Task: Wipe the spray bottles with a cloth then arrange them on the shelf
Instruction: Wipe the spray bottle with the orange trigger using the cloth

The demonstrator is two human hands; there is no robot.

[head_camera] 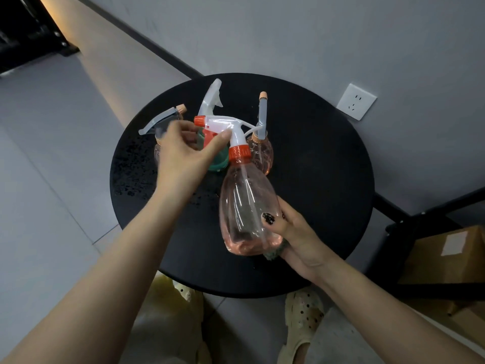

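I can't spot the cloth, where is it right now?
The cloth is low and right of centre in the head view, tucked between the right hand and the base of the pink spray bottle.

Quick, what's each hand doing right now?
Left hand: fingers pinch the white trigger head of the pink spray bottle.
Right hand: grips the bottle's lower body, with a green cloth tucked underneath.

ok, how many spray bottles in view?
4. One pink bottle held over the table by both hands; three standing behind: a pink one far left, partly hidden, a green one in the middle, a pink one right.
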